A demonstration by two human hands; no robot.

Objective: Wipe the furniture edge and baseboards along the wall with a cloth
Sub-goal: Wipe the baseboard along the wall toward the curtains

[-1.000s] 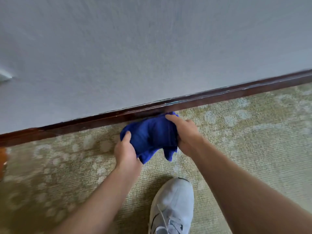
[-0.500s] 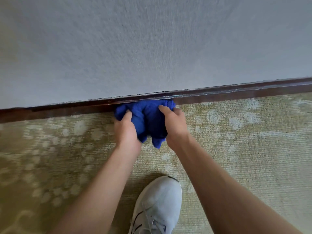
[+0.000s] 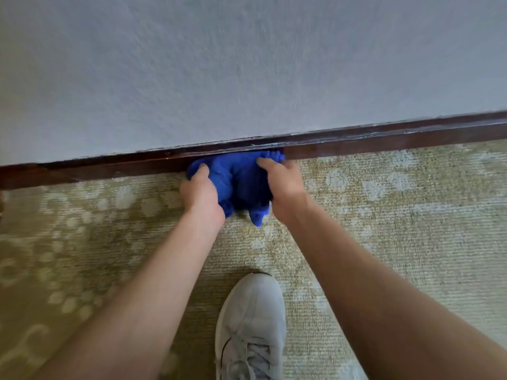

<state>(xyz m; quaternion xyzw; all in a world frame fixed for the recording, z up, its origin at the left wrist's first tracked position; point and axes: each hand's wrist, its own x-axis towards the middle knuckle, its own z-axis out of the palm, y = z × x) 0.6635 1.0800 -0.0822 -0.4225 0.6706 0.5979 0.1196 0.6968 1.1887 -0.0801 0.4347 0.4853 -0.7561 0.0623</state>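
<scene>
A bunched blue cloth [image 3: 241,179] is pressed against the dark brown baseboard [image 3: 384,138] where the pale wall [image 3: 247,64] meets the floor. My left hand [image 3: 201,193] grips the cloth's left side with its thumb on top. My right hand [image 3: 282,187] grips the right side, fingers curled over the upper edge near the baseboard. A corner of the cloth hangs down between my wrists onto the carpet.
A beige patterned carpet [image 3: 397,215] covers the floor. A white sneaker [image 3: 251,325] on my foot stands just behind my hands. The baseboard runs the full width of the view, rising toward the right.
Both hands have carried the cloth from slightly off the baseboard up against it, and the view has shifted along the wall.
</scene>
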